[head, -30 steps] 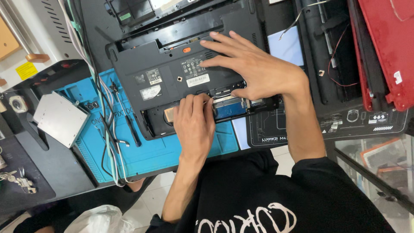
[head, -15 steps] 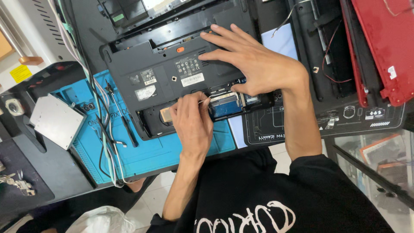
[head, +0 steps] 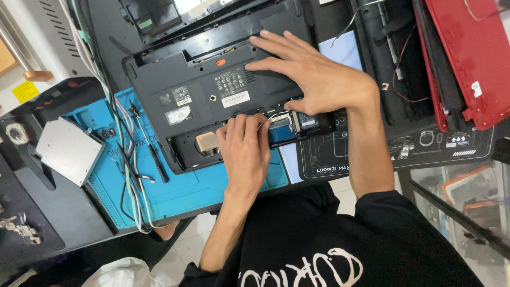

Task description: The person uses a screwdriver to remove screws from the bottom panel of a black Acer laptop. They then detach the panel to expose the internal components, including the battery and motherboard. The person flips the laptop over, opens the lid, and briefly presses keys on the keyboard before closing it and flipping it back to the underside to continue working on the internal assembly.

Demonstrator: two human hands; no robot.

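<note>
Cluttered with opened machines, our tabletop point(head: 64, 212) carries a blue work mat point(head: 180, 194) with an upturned dark laptop base point(head: 202, 90) on it. Our left fingers point(head: 245, 123) curl together, tips pressing into the open bay at the laptop's near edge beside a blue board point(head: 279, 130); whether they pinch anything we cannot tell. The left hand point(head: 244, 151) arches, forearm running back toward us. Our right fingers point(head: 276, 50) spread flat on the base, right hand point(head: 313, 79) bracing it. A silver drive point(head: 66, 151) lies left, a red lid point(head: 473, 58) far right.
</note>
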